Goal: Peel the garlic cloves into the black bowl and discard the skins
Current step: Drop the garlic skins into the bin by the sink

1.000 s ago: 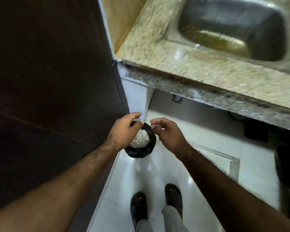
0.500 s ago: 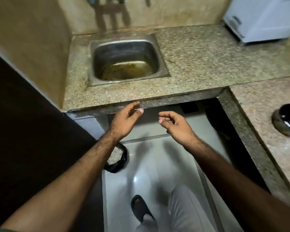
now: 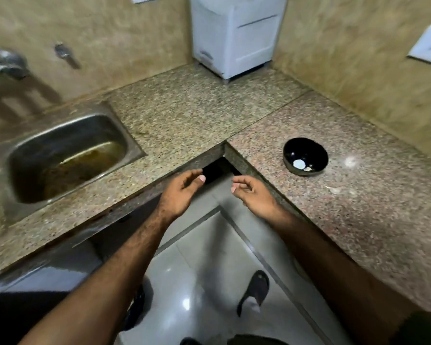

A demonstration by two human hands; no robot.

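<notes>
The black bowl [image 3: 305,155] stands on the right wing of the granite counter [image 3: 346,195], with pale peeled garlic pieces [image 3: 300,164] lying in its bottom. A small pale scrap [image 3: 336,190] lies on the counter in front of the bowl. My left hand [image 3: 182,192] and my right hand [image 3: 253,195] hover side by side at the counter's inner corner, to the left of the bowl. Both hold nothing, fingers loosely curled. The floor bin with the skins is out of view.
A steel sink [image 3: 62,155] with brown residue is set into the counter at left, with a tap [image 3: 8,66] on the wall above it. A white appliance [image 3: 234,33] stands in the back corner. My sandalled feet [image 3: 255,290] stand on the pale tiled floor.
The view has swung up and to the right from the floor bin to the counter. Both hands rose from over the bin to the counter's edge, and the black bowl came into view.
</notes>
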